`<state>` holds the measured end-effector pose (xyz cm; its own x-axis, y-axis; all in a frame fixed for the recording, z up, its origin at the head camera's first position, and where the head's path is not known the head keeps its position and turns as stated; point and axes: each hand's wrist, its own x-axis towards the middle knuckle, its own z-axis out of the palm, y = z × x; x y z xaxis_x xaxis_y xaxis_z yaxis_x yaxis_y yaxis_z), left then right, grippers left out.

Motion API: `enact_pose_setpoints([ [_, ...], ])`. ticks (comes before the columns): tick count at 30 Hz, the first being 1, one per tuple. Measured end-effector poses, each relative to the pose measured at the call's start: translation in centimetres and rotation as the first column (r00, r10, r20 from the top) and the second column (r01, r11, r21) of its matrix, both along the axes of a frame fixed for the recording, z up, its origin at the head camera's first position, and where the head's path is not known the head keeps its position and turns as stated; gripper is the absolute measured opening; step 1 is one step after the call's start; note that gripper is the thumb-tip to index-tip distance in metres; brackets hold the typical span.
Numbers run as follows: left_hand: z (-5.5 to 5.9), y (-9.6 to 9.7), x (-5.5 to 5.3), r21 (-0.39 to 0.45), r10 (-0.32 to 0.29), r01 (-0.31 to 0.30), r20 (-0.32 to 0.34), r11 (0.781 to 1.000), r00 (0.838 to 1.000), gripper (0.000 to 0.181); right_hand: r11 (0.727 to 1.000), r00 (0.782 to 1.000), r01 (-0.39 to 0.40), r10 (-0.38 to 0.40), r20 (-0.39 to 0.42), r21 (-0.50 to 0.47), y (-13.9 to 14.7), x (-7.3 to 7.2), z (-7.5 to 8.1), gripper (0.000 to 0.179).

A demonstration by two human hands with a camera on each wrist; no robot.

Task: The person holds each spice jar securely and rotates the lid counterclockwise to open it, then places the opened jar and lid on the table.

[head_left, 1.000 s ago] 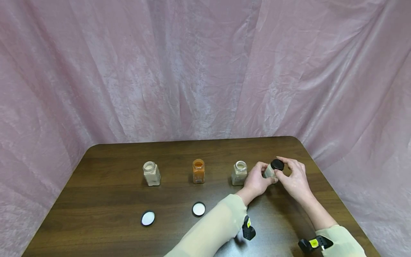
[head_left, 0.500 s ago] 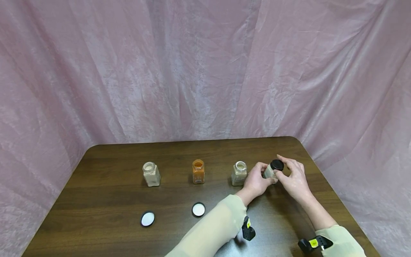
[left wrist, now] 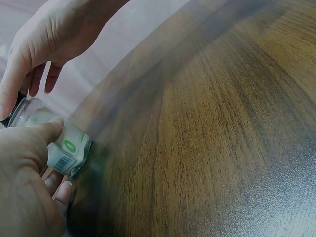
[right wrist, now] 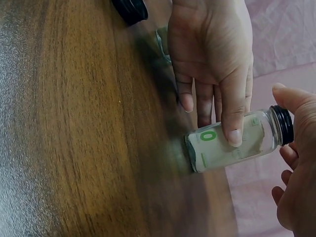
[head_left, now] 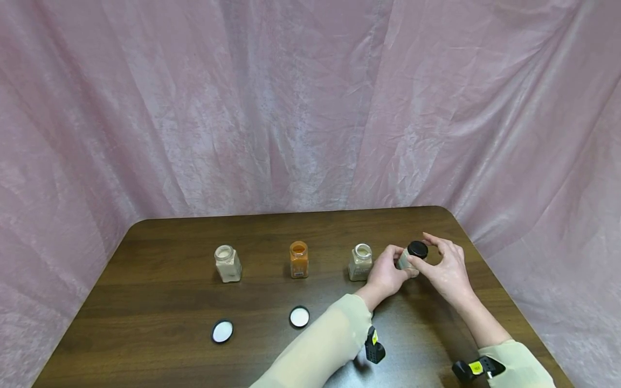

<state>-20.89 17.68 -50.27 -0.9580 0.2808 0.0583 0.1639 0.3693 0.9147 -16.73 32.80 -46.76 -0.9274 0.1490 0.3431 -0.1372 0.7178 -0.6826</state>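
Note:
My left hand (head_left: pixel 388 272) grips a square glass jar (right wrist: pixel 234 143) by its body, thumb on one side and fingers on the other. The jar tilts, holds pale contents, and carries green print and a barcode. Its black screw lid (head_left: pixel 418 249) sits on the neck. My right hand (head_left: pixel 446 269) is at this lid, thumb against its near edge, the other fingers spread beyond it with a gap. In the right wrist view, the right hand (right wrist: pixel 303 163) surrounds the lid end loosely. An uncapped jar of pale contents (head_left: pixel 360 263) stands just left of my left hand.
Farther left stand an uncapped orange-filled jar (head_left: pixel 299 260) and another uncapped pale jar (head_left: pixel 228 264). Two lids, one nearer the middle (head_left: pixel 299 317) and one at left (head_left: pixel 222 331), lie white side up on the wooden table (head_left: pixel 145 302). Another black lid (right wrist: pixel 131 10) shows in the right wrist view.
The right hand's fingers have spread away from the lid, and its thumb has shifted slightly left along the lid's edge. The left hand holds the jar as before.

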Motion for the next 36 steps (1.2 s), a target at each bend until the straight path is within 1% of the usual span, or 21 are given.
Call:
enact_pose_setpoints([
  [8,-0.23,0.05,-0.08,-0.004,-0.001,0.001,0.017,1.000,1.000,0.047,0.999,0.999,0.035,-0.035,-0.010,0.027,-0.27,0.05,0.17,0.066],
  [13,-0.15,0.03,-0.07,-0.002,0.002,-0.002,-0.005,1.000,1.000,0.047,0.997,0.998,0.065,-0.064,-0.019,0.051,-0.35,0.00,0.30,0.062],
  [22,0.02,0.01,0.04,-0.011,0.001,-0.002,-0.010,1.000,1.000,0.047,0.991,0.994,0.100,-0.103,0.023,0.094,-0.41,-0.12,0.40,0.063],
  [25,0.04,-0.05,0.06,-0.015,0.004,-0.004,-0.013,1.000,1.000,0.048,0.989,0.994,0.108,-0.111,0.023,0.101,-0.53,-0.18,0.36,0.063],
  [33,0.05,0.03,0.01,-0.016,0.003,-0.003,-0.003,1.000,1.000,0.048,0.990,0.993,0.113,-0.115,0.018,0.085,-0.77,-0.29,0.32,0.061],
  [36,0.12,-0.01,0.02,-0.018,0.001,-0.001,0.011,1.000,1.000,0.048,0.991,0.993,0.111,-0.112,0.019,0.072,-0.80,-0.31,0.34,0.060],
])
